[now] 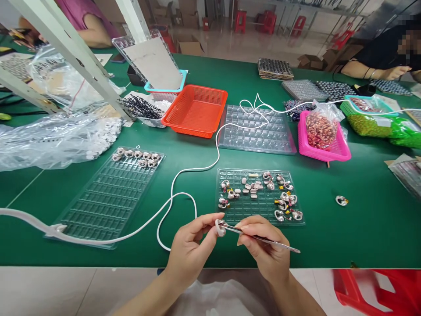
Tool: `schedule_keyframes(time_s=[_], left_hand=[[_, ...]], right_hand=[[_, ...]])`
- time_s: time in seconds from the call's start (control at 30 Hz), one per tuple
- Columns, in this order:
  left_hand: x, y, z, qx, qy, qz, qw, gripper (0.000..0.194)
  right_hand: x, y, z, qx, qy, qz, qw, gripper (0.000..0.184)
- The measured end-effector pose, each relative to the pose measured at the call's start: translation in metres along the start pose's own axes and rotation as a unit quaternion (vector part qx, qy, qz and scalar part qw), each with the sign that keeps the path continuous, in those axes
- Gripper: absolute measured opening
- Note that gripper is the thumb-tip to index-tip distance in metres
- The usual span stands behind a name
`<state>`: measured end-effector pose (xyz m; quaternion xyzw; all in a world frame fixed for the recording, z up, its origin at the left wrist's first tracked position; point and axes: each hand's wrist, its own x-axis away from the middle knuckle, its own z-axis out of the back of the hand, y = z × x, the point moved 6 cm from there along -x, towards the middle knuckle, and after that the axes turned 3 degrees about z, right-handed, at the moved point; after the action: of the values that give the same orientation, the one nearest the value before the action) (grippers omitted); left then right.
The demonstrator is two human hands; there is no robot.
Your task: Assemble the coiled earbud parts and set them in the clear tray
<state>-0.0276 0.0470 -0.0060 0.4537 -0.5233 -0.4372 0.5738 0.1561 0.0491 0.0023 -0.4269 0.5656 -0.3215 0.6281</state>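
Note:
My left hand (194, 245) pinches a small white rounded shell (220, 228), similar to an earbud housing, between thumb and fingers. In my right hand (267, 245) are metal tweezers (274, 241), gripped like a pen, with their tips at the shell's open side. Whether the tips hold any part is too small to tell. Just beyond my hands lies a clear compartment tray (243, 213) with small pale oblong pieces (254, 191) and several shells with yellow and red bits. One more shell (342, 200) rests on the table to the right.
On the green table (315, 241), a clear tray (105, 197) at left carries silver shells. A white cable (189, 169) winds across the surface. Farther back are an orange basket (197, 129), an empty-looking clear tray (259, 136) and a pink basket (324, 153). Co-workers sit opposite.

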Motion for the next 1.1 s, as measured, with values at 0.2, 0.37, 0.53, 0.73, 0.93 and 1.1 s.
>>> schedule_keyframes(time_s=[0.2, 0.37, 0.53, 0.73, 0.93, 1.1], left_hand=[[0.000, 0.003, -0.002, -0.055, -0.014, -0.021, 0.998, 0.021], [-0.001, 0.003, -0.004, -0.038, -0.025, 0.003, 0.999, 0.016], [0.000, 0.001, -0.008, -0.010, -0.066, 0.025, 0.997, 0.013], [0.000, 0.000, -0.010, -0.006, -0.083, 0.029, 0.996, 0.015], [-0.001, 0.002, -0.012, -0.012, -0.077, 0.023, 0.997, 0.015], [-0.002, 0.001, -0.012, -0.020, -0.081, 0.008, 0.996, 0.018]], right_hand=[[-0.003, 0.005, -0.002, -0.070, 0.009, -0.049, 0.996, 0.030], [0.001, 0.026, -0.002, -0.195, 0.046, -0.155, 0.967, 0.018], [0.001, 0.035, 0.001, -0.245, 0.065, -0.217, 0.943, 0.005], [0.000, 0.035, 0.003, -0.246, 0.084, -0.232, 0.938, 0.005], [0.004, 0.032, 0.005, -0.222, 0.065, -0.194, 0.953, 0.009], [0.006, 0.022, 0.010, -0.189, 0.059, -0.152, 0.968, 0.012]])
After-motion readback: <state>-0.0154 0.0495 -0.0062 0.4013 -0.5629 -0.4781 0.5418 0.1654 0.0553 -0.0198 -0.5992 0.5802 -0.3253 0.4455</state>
